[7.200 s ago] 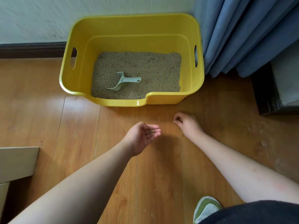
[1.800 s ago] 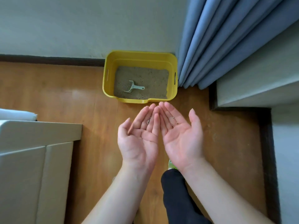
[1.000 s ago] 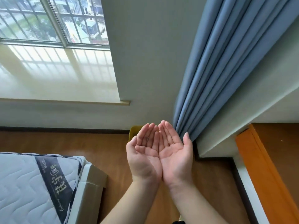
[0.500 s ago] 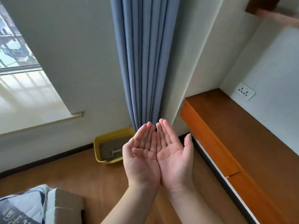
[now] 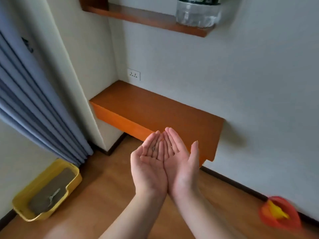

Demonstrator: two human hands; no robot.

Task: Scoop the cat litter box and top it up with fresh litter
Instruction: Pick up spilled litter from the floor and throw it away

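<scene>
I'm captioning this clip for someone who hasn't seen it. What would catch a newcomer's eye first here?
First, the left hand and right hand, cupped together palms up at centre frame, with a few litter grains on the fingers. Next, the yellow litter box on the floor at lower left, a scoop lying in it. Behind the hands, an orange desk juts from the wall.

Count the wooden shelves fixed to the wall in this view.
2. An upper shelf runs along the top of the alcove, carrying a plastic bottle. A lower orange-brown shelf sits under the wall socket, behind the cupped hands.
</scene>
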